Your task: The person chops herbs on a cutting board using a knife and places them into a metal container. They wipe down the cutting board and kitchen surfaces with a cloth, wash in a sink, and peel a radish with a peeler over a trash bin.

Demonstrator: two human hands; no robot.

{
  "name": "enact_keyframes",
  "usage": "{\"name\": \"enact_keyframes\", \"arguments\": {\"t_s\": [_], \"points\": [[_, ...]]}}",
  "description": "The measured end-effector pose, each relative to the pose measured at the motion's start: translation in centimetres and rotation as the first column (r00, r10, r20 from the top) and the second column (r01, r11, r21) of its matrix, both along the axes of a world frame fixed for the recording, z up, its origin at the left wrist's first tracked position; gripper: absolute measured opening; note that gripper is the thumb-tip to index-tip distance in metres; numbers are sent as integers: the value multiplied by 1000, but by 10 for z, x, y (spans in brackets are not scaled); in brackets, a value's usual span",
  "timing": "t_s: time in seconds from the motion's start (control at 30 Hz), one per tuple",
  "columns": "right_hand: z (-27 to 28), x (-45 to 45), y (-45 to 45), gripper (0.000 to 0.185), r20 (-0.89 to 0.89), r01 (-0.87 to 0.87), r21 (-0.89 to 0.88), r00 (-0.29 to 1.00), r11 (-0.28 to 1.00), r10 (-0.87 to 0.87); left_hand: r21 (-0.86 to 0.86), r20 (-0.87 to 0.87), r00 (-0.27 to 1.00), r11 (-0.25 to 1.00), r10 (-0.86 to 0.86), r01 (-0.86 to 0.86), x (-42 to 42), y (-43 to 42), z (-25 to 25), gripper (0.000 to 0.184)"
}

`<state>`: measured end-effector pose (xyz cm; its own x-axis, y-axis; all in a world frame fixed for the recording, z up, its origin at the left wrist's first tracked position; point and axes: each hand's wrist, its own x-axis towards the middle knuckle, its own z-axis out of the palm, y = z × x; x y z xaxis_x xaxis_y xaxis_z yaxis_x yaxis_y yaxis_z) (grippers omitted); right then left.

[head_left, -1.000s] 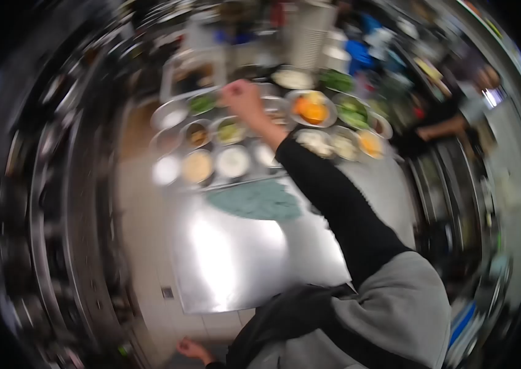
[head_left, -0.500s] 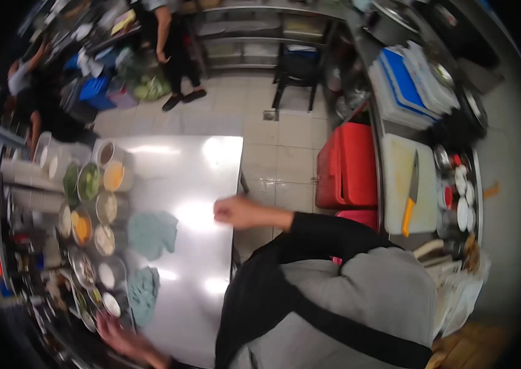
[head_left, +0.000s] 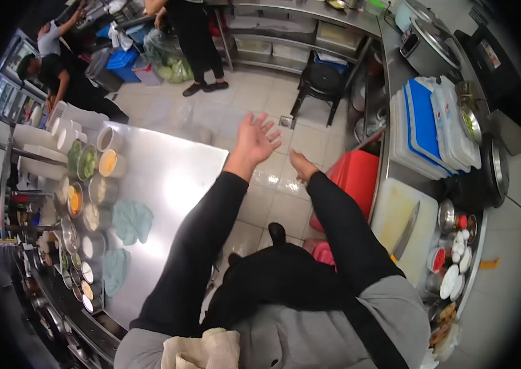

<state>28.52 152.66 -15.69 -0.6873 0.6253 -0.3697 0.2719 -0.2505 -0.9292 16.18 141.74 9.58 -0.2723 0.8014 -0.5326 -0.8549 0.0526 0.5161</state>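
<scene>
1. Red bin (head_left: 349, 187): stands just beside the side desk (head_left: 396, 67), at about 4 o'clock from the right hand and near it; a black sleeve (head_left: 349, 230) crosses in front of its lower part.
2. Right hand (head_left: 303, 166): in the air, apart from the bin and seen edge-on, thumb outward; how far its fingers part cannot be told.
3. Left hand (head_left: 258, 144): in the air at about 10 o'clock from the right hand, palm up, fingers spread apart. The tiled floor (head_left: 260, 203) shows below both hands.
4. Pink tub (head_left: 323, 252): at 7 o'clock from the bin, partly covered by the sleeve and the apron (head_left: 279, 277).
5. Cutting board (head_left: 389, 212): on the side desk, at 4 o'clock from the bin. A knife (head_left: 409, 227) lies on it, yellow handle towards 7 o'clock.
6. Steel desk (head_left: 189, 163): at 8 o'clock from the left hand. Two green cloths (head_left: 132, 221) lie on it; bowls of food (head_left: 93, 218) line its edge at 9 o'clock.
7. Black stool (head_left: 323, 80): near 12 o'clock from the bin, on the floor.
8. Co-worker (head_left: 196, 43): stands at 11 o'clock from the left hand, in dark trousers and shoes.
</scene>
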Motion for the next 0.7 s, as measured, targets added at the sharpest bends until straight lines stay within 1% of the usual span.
{"name": "enact_keyframes", "arguments": {"t_s": [0.03,0.07,0.1,0.13,0.17,0.2,0.23,0.27,0.3,0.33,0.37,0.4,0.43,0.47,0.5,0.53,0.57,0.6,0.63,0.67,0.7], "points": [[-45,12,5,76,82,-11,-60,997,998,16,-5,-55,998,999,38,-38,9,-6,9,74],[24,8,-4,76,19,57,-389,998,920,-54,63,-269,963,998,33,-16,9,-2,-7,75],[113,5,-19,76,20,160,-697,979,699,-204,99,-655,756,992,3,82,18,-2,-35,74],[210,2,-36,78,123,261,-872,935,414,-332,74,-915,403,982,-3,175,32,-9,-66,73],[223,-12,-22,67,-66,250,-677,916,692,-395,13,-997,82,976,-5,217,44,-19,-87,75],[232,-24,-9,56,-280,244,-410,884,879,-376,-85,-967,-252,971,-27,222,51,-33,-110,77],[279,-18,-18,47,-597,289,-238,710,927,-374,-438,-889,-5,849,-457,296,53,-46,-140,75],[302,-19,3,51,-794,62,-45,603,997,-73,-382,-800,315,838,-511,390,50,-61,-141,75],[329,-12,-22,56,-760,90,40,650,995,-29,-268,-627,597,858,-501,438,40,-69,-137,76],[346,-17,-67,50,-686,230,163,725,959,-58,-162,-356,885,953,-299,257,45,-68,-107,75],[285,-19,-82,54,-512,77,590,805,803,299,-100,-22,998,994,-50,48,49,-72,-74,75],[208,-19,-88,59,-209,-74,884,820,461,532,-117,-18,1000,993,-21,19,38,-90,-70,75],[177,-12,-91,58,26,-209,862,928,461,371,-50,5,999,997,52,-52,27,-99,-67,77],[159,10,-81,57,291,-329,818,944,471,154,45,50,995,995,92,-94,26,-93,-60,78],[108,26,-50,53,457,-384,740,890,552,6,151,84,991,981,107,-119,24,-78,-43,80],[53,44,-18,50,570,-396,618,820,679,-40,220,199,977,968,77,-121,18,-91,-19,81],[36,54,-10,47,594,-347,537,803,769,-53,277,311,949,950,51,-142,0,-115,-1,82],[42,54,-16,43,508,-212,489,858,846,-79,312,208,977,943,51,-116,-15,-123,-4,82],[78,46,-47,42,230,9,451,965,893,-126,341,107,992,934,70,-103,-20,-131,-19,81],[144,18,-103,41,-67,201,344,980,917,-190,349,113,992,933,51,-88,-19,-134,-27,81],[198,0,-142,41,-218,155,513,975,844,-47,243,96,990,962,101,-121,-23,-136,-33,80]]}}
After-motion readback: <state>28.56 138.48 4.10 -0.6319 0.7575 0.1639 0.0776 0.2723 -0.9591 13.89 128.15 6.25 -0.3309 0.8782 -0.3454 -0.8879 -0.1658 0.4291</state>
